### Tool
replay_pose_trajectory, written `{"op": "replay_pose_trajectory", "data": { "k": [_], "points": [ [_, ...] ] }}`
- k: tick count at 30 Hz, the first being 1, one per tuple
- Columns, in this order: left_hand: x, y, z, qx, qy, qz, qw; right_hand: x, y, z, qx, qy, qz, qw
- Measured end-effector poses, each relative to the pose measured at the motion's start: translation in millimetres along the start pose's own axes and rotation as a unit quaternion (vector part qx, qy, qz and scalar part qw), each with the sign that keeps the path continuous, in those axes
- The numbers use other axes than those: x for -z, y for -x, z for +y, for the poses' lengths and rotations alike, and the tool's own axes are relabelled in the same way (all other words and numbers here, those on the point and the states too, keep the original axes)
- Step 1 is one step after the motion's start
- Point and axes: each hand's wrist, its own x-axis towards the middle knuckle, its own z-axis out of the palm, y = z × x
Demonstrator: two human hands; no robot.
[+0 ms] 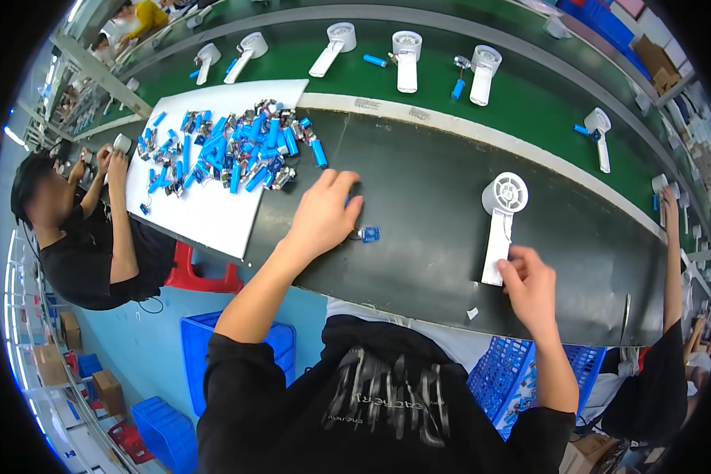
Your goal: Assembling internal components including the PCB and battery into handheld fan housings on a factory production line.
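My right hand (529, 288) closes its thumb and fingers on the lower end of a white handheld fan (498, 237). The fan lies on the dark table with its round, spoked head pointing away from me. To the left, my left hand (324, 209) is bent over a blue battery, of which only a sliver shows between thumb and fingers. A small blue circuit board (370, 235) with thin wires lies beside that thumb. Left of this hand, many blue batteries with boards and wires form a pile (245, 146) on a white foam sheet (201, 221).
Beyond the table (419, 276), a green conveyor belt (292, 71) carries several white fans, some with blue batteries. A white scrap (472, 314) lies near the front edge. Blue crates (498, 371) stand below. A co-worker (79, 229) sits left; another's arm (671, 261) reaches in at right.
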Motion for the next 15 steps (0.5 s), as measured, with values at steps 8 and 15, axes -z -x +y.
{"op": "replay_pose_trajectory", "data": {
  "k": [8, 15],
  "points": [
    [28.6, 14.6, 15.7, -0.185, -0.056, -0.106, 0.975, 10.1, -29.2, -18.2, 0.276, 0.147, -0.05, 0.948],
    [12.9, 8.2, 19.2, -0.211, -0.009, -0.105, 0.972, 14.4, -52.6, -29.3, 0.206, 0.004, -0.086, 0.975]
  ]
}}
